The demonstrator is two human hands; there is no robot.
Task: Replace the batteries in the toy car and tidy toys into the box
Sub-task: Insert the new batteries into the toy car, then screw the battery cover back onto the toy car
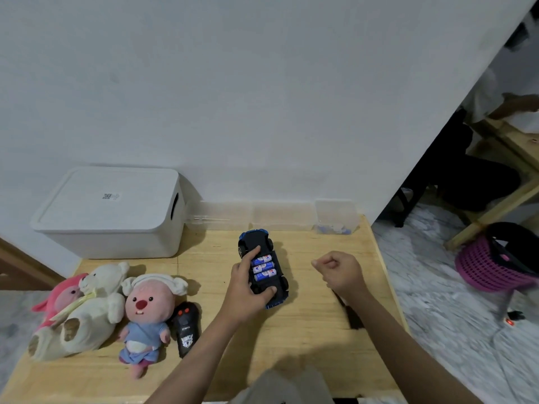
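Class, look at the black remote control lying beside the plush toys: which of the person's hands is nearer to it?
Left. The left hand holds the toy car, just right of the remote control. The right hand hovers farther right, beyond the car.

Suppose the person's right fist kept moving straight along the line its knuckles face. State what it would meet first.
The right hand faces left, towards the upturned blue-and-black toy car; probably the car's side, though the hand's height above the table is unclear.
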